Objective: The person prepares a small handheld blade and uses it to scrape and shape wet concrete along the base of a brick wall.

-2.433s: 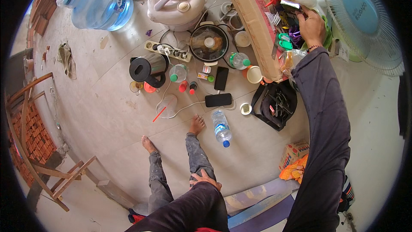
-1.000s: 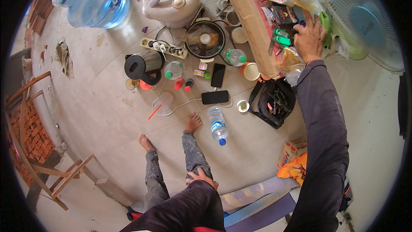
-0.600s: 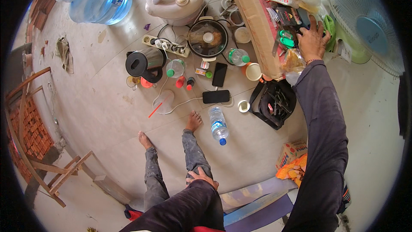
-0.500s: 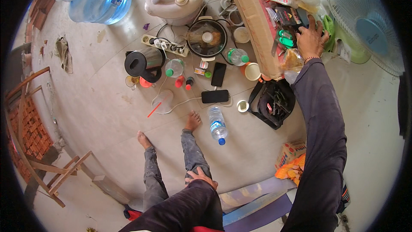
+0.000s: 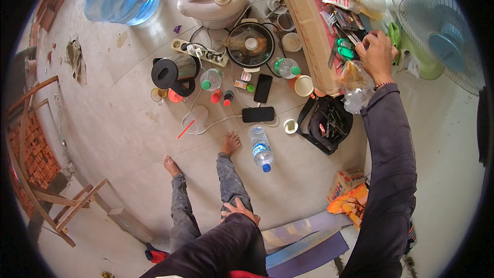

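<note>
A long cardboard box (image 5: 303, 25) holds small clutter; on a grey trouser leg (image 5: 234, 183) lies the left hand (image 5: 241, 211), fingers spread loosely; the right hand (image 5: 378, 55), fingers bent, is over the box; a slim metallic piece (image 5: 352, 36) is at its fingertips, whether grasped I cannot tell.

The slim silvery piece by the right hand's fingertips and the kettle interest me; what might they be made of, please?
Silvery piece: perhaps smooth metal, given its bright streaks, though too small for certainty. Kettle: body probably polished metal, being silvery and reflective; black lid, apparently duller plastic.
</note>
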